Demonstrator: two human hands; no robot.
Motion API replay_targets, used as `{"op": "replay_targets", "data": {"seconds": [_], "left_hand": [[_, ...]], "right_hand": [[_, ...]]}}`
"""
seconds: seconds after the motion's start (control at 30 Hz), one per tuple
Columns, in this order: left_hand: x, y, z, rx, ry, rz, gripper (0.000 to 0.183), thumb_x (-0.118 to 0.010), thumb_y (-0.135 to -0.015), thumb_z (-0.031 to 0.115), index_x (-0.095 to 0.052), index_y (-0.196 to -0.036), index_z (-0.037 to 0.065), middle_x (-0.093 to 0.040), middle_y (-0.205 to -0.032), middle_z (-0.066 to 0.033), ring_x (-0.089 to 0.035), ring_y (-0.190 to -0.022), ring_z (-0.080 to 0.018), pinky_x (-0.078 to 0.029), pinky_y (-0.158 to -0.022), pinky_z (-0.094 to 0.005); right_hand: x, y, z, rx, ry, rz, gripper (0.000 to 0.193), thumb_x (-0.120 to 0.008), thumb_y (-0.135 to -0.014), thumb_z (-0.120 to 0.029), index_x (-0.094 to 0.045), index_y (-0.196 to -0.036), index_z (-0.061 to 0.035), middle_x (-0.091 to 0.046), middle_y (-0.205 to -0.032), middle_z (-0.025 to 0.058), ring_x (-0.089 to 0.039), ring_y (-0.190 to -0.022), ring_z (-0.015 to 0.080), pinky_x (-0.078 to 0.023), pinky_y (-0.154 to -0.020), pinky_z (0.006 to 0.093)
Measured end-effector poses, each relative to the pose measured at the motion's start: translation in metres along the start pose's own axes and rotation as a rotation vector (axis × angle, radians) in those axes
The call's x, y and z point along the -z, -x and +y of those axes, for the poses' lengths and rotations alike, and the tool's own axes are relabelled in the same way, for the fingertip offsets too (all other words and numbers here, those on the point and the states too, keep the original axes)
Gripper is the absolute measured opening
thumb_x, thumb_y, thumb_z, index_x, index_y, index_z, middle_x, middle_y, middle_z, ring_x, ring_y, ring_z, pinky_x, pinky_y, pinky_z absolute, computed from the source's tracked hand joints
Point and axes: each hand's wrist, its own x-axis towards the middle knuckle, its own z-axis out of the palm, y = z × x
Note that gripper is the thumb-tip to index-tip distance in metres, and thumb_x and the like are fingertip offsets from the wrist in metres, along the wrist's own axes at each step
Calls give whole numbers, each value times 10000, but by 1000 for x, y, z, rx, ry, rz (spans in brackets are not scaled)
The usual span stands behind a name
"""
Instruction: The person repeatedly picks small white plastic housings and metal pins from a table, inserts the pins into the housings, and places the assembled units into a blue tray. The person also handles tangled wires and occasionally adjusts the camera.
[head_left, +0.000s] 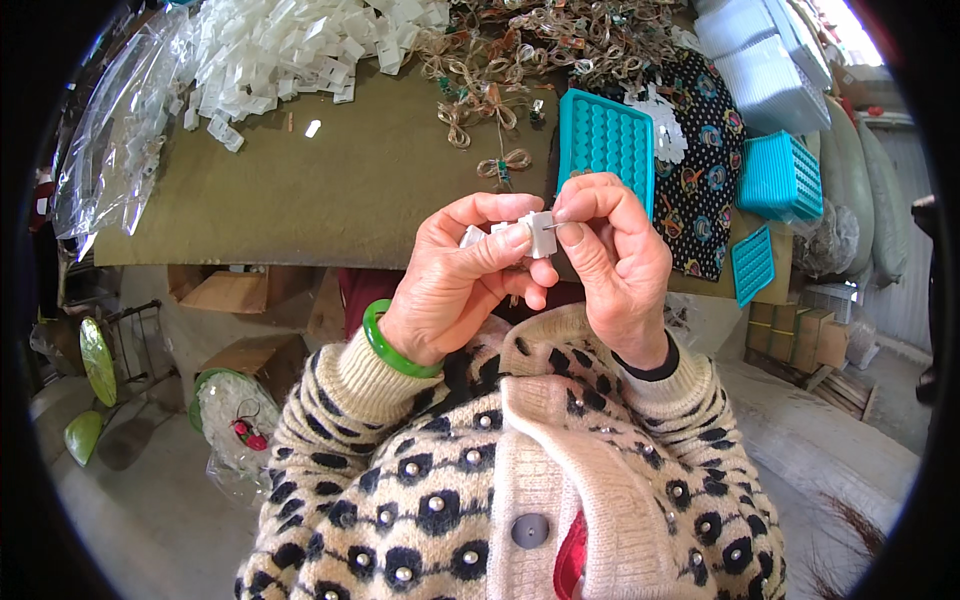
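Note:
In front of my chest my left hand [445,262], with a green bangle at its wrist, grips several small white plastic pieces between thumb and fingers. The foremost white piece [541,238] faces right. My right hand [620,262] pinches a thin metal pin-like part [553,227] between thumb and forefinger. Its tip meets that white piece; whether it goes into it, I cannot tell. Just beyond my hands, a looped bundle of thin brownish wire [503,163] with a green bit lies on the table.
A big heap of white plastic pieces [290,50] and clear bags [125,150] cover the table's far left. Wire bundles [560,35] pile up at the back. A teal tray [607,135] lies beside dark patterned cloth [705,190]; stacked teal trays [780,175] stand right.

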Motion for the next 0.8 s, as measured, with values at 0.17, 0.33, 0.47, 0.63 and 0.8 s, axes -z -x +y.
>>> {"op": "replay_targets", "data": {"seconds": [0.17,0.33,0.47,0.63,0.8], "left_hand": [[2,1,1,-3,-41,7,225,-636,-921,43,-609,-1140,-2,-669,-928,-142,-687,-731,-229,-606,-621,-346],[3,2,0,-13,-79,54,218,-622,-928,67,-620,-1135,-2,-670,-901,-147,-664,-685,-225,-582,-591,-344],[3,2,0,-6,-83,34,213,-631,-929,68,-616,-1128,-6,-665,-903,-132,-675,-704,-214,-596,-609,-343],[1,3,1,2,-77,61,220,-622,-932,76,-617,-1135,-9,-662,-865,-122,-660,-683,-207,-579,-590,-337],[6,4,0,7,-96,56,226,-630,-929,88,-615,-1133,-7,-664,-860,-121,-657,-674,-203,-576,-591,-330]], "right_hand": [[1,1,-2,69,258,-27,50,-587,-913,39,-574,-933,-6,-543,-953,80,-561,-772,123,-487,-681,246],[5,1,0,59,296,-41,68,-589,-905,55,-573,-943,2,-579,-995,92,-570,-884,154,-473,-762,259],[5,1,3,225,510,-62,82,-592,-891,69,-570,-939,6,-578,-992,101,-580,-859,156,-483,-721,257],[0,0,7,109,296,27,170,-611,-770,96,-569,-891,-16,-581,-860,123,-591,-722,261,-490,-651,321],[4,1,3,195,485,-77,153,-565,-828,119,-554,-936,11,-591,-918,128,-607,-784,197,-497,-692,277]]}}
